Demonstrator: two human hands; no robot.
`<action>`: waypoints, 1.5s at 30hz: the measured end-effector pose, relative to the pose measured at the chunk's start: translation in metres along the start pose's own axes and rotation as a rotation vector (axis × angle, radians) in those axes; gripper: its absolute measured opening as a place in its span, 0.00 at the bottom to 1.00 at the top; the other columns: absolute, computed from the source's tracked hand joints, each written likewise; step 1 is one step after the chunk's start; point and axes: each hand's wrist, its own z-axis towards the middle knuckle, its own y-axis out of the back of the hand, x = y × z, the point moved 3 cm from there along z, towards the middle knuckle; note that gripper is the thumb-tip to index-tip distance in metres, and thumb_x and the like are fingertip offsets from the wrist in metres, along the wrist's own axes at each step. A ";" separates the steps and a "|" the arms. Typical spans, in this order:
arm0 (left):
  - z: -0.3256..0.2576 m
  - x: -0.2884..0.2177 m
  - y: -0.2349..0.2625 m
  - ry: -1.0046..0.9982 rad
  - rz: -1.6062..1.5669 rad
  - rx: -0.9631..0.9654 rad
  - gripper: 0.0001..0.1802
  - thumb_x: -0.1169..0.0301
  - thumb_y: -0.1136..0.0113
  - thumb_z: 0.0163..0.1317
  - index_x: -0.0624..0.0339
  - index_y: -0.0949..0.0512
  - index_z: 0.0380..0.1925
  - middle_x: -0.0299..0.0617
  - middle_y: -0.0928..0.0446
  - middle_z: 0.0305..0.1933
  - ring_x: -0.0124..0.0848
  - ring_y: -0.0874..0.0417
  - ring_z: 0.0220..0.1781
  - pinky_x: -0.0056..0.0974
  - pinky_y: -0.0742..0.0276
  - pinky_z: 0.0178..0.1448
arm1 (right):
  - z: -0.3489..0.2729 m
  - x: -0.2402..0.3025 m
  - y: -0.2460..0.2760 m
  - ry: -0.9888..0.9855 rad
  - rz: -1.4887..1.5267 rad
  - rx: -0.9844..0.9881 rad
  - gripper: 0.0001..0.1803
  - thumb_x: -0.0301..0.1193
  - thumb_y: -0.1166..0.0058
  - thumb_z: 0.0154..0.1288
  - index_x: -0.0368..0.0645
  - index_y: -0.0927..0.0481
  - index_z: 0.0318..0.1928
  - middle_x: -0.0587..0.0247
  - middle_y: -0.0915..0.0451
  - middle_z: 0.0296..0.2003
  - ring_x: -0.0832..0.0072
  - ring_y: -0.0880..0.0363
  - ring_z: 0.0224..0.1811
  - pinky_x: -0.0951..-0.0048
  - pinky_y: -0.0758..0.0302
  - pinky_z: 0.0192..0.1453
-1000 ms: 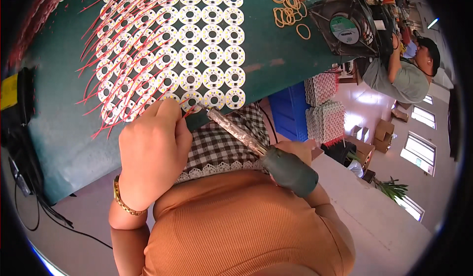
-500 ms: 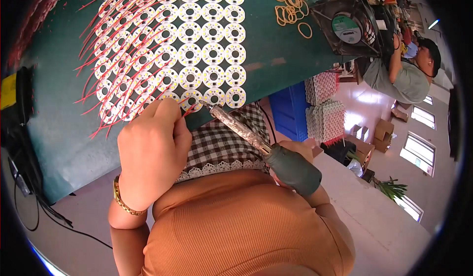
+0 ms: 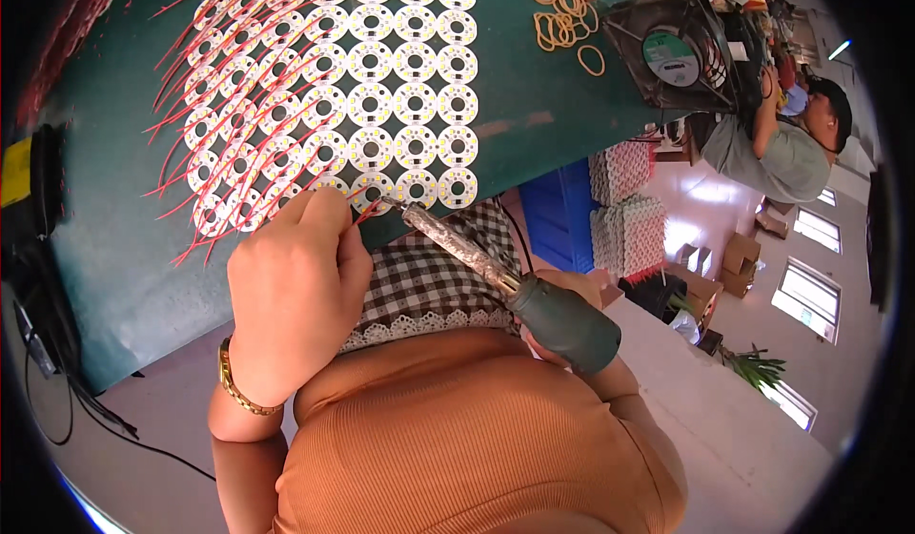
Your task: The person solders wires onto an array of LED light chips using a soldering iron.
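Note:
On the green table lies a panel of round white LED boards, each with a hole in its middle. Thin red wires trail leftward from the boards on the panel's left side. My left hand is closed at the panel's near edge, fingertips pinching a red wire that shows beside them at a near-row board. My right hand, partly hidden behind the dark handle, grips a soldering iron. The iron's tip is at that same board, close to the wire; whether they touch I cannot tell.
Rubber bands lie right of the panel, with a black fan beyond them. A bundle of red wires sits at the far left. Blue bin and stacked boards stand past the table's right edge. A co-worker sits farther right.
The panel has shifted very slightly to the right. The soldering iron has moved a little left and its tip stays at the near-row board. My left hand holds nearly the same place.

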 end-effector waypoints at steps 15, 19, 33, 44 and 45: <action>-0.002 0.001 0.003 -0.009 -0.018 0.002 0.07 0.79 0.40 0.54 0.60 0.30 0.27 0.45 0.27 0.23 0.44 0.24 0.20 0.45 0.31 0.24 | 0.000 0.005 -0.002 -0.228 -0.151 -0.052 0.09 0.35 0.36 0.53 0.46 0.21 0.32 0.58 0.23 0.23 0.53 0.27 0.25 0.61 0.27 0.30; -0.009 0.003 0.023 0.090 -0.125 -0.052 0.07 0.82 0.40 0.57 0.63 0.29 0.27 0.45 0.27 0.24 0.40 0.26 0.20 0.41 0.31 0.25 | 0.000 0.005 -0.006 -0.344 0.044 -0.053 0.09 0.34 0.36 0.54 0.46 0.21 0.33 0.61 0.23 0.23 0.60 0.28 0.24 0.62 0.27 0.30; 0.016 0.004 0.002 0.052 -0.118 -0.127 0.06 0.79 0.38 0.58 0.62 0.27 0.27 0.46 0.24 0.25 0.41 0.23 0.22 0.41 0.31 0.26 | 0.022 0.022 -0.009 -0.664 0.041 0.021 0.16 0.45 0.41 0.63 0.46 0.19 0.29 0.65 0.23 0.19 0.73 0.25 0.21 0.68 0.26 0.28; 0.019 0.004 0.001 0.061 -0.110 -0.120 0.06 0.79 0.39 0.57 0.61 0.27 0.26 0.45 0.25 0.24 0.41 0.24 0.22 0.42 0.31 0.27 | 0.015 -0.001 -0.017 -0.181 -0.081 -0.072 0.18 0.35 0.29 0.48 0.42 0.18 0.38 0.63 0.17 0.26 0.66 0.17 0.27 0.67 0.22 0.31; 0.019 0.004 0.001 0.063 -0.105 -0.114 0.06 0.79 0.40 0.57 0.61 0.27 0.26 0.45 0.25 0.24 0.41 0.24 0.22 0.42 0.31 0.27 | 0.015 -0.004 -0.017 -0.182 -0.080 -0.072 0.18 0.35 0.29 0.48 0.42 0.18 0.38 0.63 0.17 0.26 0.66 0.17 0.27 0.67 0.22 0.31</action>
